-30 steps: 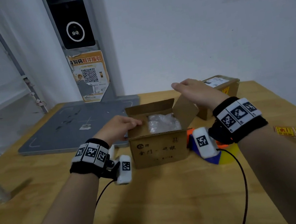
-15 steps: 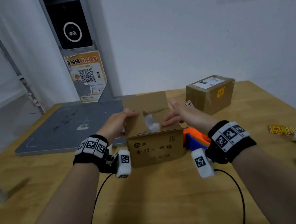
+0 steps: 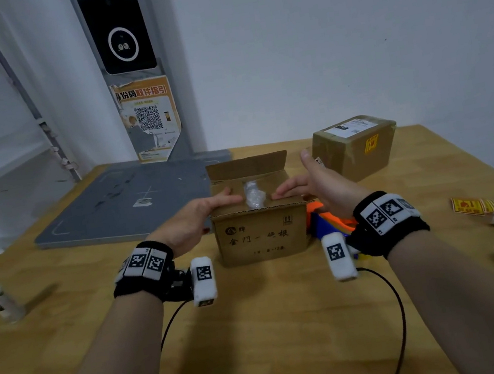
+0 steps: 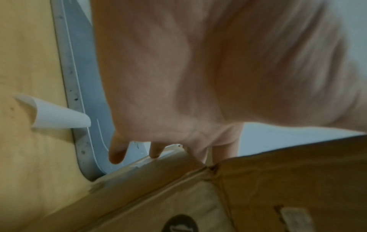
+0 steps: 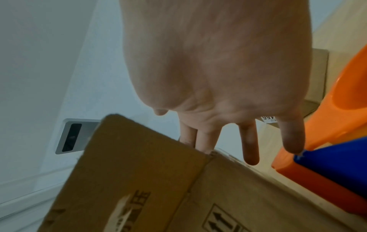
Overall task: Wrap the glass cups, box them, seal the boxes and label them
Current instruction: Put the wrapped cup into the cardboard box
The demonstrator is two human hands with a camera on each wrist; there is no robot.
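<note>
Likely to spring back up or crease over the wrapped cup (image 3: 254,193) bulging between the side flaps, if pressed unevenly. Left hand (image 3: 194,219) and right hand (image 3: 315,184) both flat, fingers straight, pressing those flaps down on the open box (image 3: 261,236), centre table (image 3: 262,330); gripping nothing.

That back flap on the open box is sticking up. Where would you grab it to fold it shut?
Probably pinch the back flap at its free top edge, coming from above, and pull it forward. It stands upright at the far side of the open box, its edge clear, while both side flaps lie pressed flat.
</note>
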